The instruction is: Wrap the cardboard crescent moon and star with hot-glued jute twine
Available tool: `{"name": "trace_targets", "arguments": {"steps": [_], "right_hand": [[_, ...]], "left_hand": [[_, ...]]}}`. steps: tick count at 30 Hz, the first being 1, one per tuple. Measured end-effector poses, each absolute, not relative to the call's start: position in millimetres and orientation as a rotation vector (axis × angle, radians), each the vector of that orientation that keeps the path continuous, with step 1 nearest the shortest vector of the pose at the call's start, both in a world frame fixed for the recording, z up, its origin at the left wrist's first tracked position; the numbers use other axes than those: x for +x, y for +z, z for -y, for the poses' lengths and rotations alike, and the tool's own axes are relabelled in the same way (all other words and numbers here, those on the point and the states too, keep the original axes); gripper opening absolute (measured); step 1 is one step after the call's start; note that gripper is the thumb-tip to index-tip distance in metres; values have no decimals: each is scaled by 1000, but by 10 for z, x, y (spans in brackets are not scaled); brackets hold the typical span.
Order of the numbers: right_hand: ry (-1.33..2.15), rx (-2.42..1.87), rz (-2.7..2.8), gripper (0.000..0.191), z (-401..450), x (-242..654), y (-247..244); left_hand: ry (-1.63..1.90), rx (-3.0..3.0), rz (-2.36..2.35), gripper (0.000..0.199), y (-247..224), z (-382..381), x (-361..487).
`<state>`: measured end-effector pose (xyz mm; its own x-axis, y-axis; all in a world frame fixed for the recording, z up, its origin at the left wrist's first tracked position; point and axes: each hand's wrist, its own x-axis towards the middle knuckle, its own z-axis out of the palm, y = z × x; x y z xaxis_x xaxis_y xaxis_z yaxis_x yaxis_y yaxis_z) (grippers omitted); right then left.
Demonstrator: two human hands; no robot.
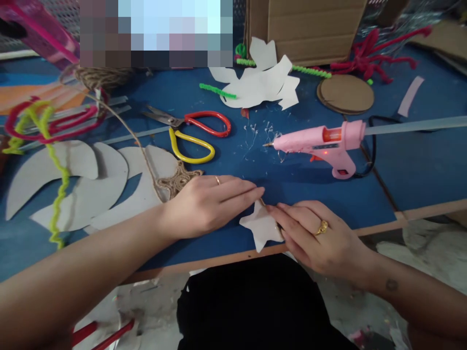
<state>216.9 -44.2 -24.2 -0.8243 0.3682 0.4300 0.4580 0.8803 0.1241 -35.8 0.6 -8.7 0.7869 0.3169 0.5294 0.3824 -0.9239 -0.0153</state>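
Observation:
A white star cutout (260, 226) lies near the table's front edge, a brown strip of what looks like twine along its upper right side. My left hand (211, 201) has its fingertips closed on the star's top point. At its right side, my right hand (315, 233) pinches the star's edge, with the thumb partly hidden. Close behind my left hand is a second star covered in coiled jute twine (180, 180), partly covered by that hand. From the twine ball (104, 78) a strand (136, 138) runs down toward my left wrist.
A pink glue gun (317, 141) lies with its tip toward glue strings. Scissors (182, 129) lie open-bladed behind my left hand. Grey-white crescent cutouts (65, 160), white paper shapes (255, 85), cardboard discs (346, 95), pipe cleaners (60, 170) and a cardboard box (314, 29) surround the work.

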Motion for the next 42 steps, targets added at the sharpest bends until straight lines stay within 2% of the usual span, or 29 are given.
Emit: {"name": "trace_targets", "arguments": {"steps": [5, 11, 23, 42], "right_hand": [[-268, -690, 2629, 45, 451, 2147, -229], [-244, -676, 2623, 40, 458, 2119, -200], [-242, -681, 2641, 42, 452, 2110, -195], [-199, -697, 2701, 44, 415, 2071, -143]], "left_hand": [[-803, -2927, 753, 20, -48, 27, -356], [-807, -2967, 616, 18, -49, -10, -349], [-804, -3011, 526, 23, -70, -66, -343], [-712, -2987, 451, 40, -26, -90, -328]]}}
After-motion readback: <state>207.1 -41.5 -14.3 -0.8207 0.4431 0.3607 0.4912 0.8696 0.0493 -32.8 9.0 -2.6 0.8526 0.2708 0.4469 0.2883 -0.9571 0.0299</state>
